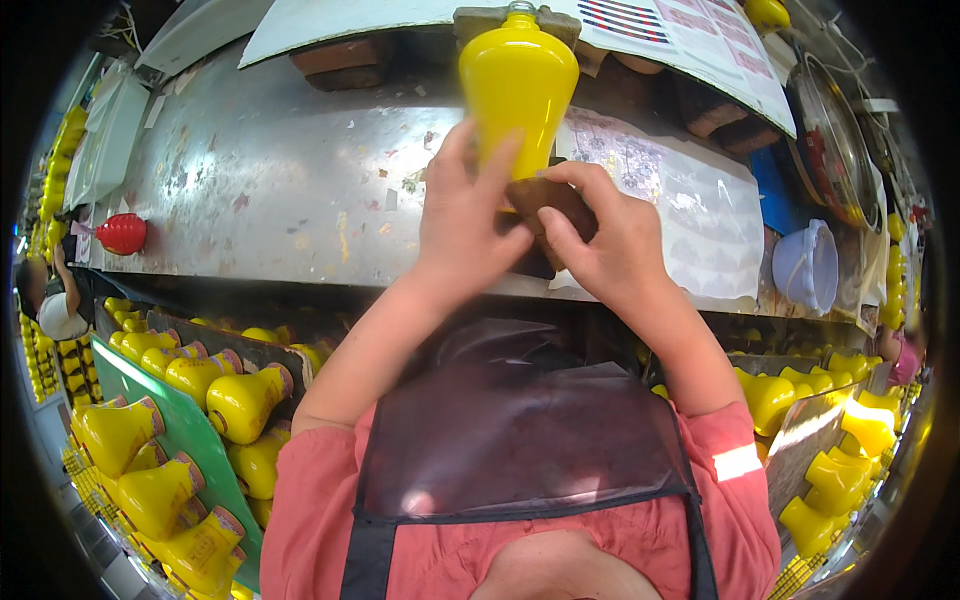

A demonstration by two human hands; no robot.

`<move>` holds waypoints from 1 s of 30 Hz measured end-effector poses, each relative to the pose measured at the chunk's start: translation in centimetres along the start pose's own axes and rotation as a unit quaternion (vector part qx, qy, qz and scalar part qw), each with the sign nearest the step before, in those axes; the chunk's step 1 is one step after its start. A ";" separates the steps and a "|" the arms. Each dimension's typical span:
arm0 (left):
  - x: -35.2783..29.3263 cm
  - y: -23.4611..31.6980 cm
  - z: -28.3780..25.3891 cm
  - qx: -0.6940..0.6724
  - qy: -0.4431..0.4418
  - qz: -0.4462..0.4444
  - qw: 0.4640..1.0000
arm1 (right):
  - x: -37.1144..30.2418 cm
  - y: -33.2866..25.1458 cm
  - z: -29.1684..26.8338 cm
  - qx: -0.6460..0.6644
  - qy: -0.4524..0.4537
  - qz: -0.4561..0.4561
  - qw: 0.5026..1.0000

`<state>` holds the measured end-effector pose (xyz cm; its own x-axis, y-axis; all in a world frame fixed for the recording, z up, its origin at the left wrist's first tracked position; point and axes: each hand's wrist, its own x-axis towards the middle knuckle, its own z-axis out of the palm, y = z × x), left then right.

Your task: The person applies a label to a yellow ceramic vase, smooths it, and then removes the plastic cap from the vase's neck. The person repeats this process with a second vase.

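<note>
A glossy yellow vase-shaped bottle (519, 75) stands in front of me at the far side of the bench, its narrow neck and metal-looking top at the upper edge of the view. My left hand (465, 215) is at its lower left side, fingers curled against the yellow surface and slightly blurred. The left thumb points right, toward a dark brown block-like piece (555, 203) below the bottle. My right hand (612, 230) has its thumb and index finger around that piece; the other right fingers are hidden.
A worn metal bench (300, 190) spans the front, with a paint-spotted white sheet (700, 220) at right. A red ribbed object (122, 234) is at left, a pale bucket (805, 268) at right. Several yellow bottles (243, 402) lie in racks on both sides. A co-worker (62, 305) is far left.
</note>
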<state>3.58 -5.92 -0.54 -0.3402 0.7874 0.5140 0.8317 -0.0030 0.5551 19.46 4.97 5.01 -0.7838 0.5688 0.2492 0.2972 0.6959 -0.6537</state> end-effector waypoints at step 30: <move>0.7 -2.1 -0.3 -0.043 -0.011 -0.004 0.999 | -2.0 0.7 1.6 0.050 0.030 0.162 0.985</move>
<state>1.52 -5.53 -1.15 -0.3351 0.8015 0.4954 0.7881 -0.0497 0.6135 20.34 3.63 2.96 -0.6224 0.7807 0.0565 0.4677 0.4288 -0.7729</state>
